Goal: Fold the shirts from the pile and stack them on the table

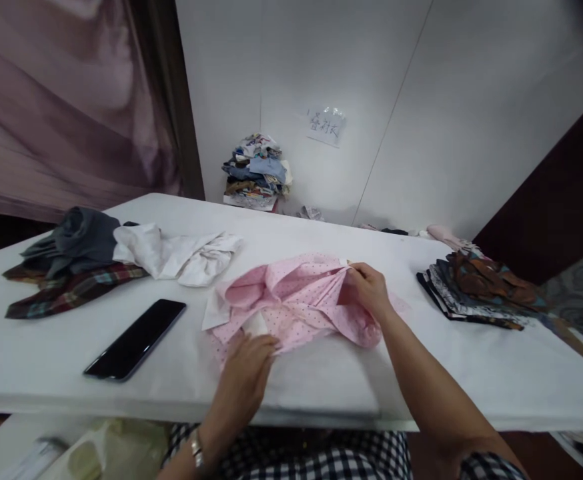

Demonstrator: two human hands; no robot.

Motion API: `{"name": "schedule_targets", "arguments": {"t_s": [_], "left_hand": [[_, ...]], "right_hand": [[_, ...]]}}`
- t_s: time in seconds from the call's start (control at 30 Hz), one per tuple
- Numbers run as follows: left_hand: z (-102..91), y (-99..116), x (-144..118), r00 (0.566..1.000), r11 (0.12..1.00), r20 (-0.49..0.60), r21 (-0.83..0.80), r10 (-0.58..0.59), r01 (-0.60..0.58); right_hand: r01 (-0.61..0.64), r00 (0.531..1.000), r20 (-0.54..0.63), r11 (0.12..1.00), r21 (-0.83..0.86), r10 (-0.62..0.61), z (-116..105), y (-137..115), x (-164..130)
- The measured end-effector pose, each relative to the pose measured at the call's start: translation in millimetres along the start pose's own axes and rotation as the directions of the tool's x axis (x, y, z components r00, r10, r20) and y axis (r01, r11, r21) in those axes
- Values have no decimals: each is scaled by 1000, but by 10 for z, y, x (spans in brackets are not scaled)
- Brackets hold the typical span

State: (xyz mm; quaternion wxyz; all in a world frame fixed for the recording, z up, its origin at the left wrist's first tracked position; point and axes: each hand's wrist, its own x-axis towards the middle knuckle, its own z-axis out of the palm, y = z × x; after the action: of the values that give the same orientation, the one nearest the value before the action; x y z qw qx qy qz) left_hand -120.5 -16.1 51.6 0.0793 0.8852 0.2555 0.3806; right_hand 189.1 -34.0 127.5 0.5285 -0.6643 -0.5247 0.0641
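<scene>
A pink shirt with small dark dots [301,293] lies bunched on the white table in front of me. It has white parts at its left end and near my left hand. My left hand [249,367] is closed on the shirt's near edge, by a white piece that looks like a cuff or collar. At the shirt's upper right, my right hand [370,287] grips the cloth and pulls it into taut creases. The fingertips of my right hand are partly hidden by the fabric.
On the white table [361,393], a black phone [136,340] lies left of the shirt. Behind it are a crumpled white garment [181,257] and dark clothes [74,243]. Folded clothes [471,290] are stacked at right. Another clothes pile [256,170] stands by the wall.
</scene>
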Motion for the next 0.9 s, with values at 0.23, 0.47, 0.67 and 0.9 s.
{"name": "schedule_targets", "arguments": {"t_s": [0.23, 0.47, 0.67, 0.9], "left_hand": [[-418, -458, -167, 962, 955, -44, 115, -270, 274], [-114, -426, -390, 931, 942, 144, 43, -337, 334], [25, -308, -228, 902, 922, 259, 272, -346, 275], [-123, -343, 167, 878, 910, 261, 223, -400, 349]], "right_hand": [[-71, 844, 531, 997, -22, 72, -472, 185, -609], [-354, 903, 9, 758, -548, 429, -894, 1076, -311], [-430, 851, -6, 690, -582, 525, -714, 1342, -42], [-430, 898, 5, 879, -204, 440, -637, 1171, 202]]}}
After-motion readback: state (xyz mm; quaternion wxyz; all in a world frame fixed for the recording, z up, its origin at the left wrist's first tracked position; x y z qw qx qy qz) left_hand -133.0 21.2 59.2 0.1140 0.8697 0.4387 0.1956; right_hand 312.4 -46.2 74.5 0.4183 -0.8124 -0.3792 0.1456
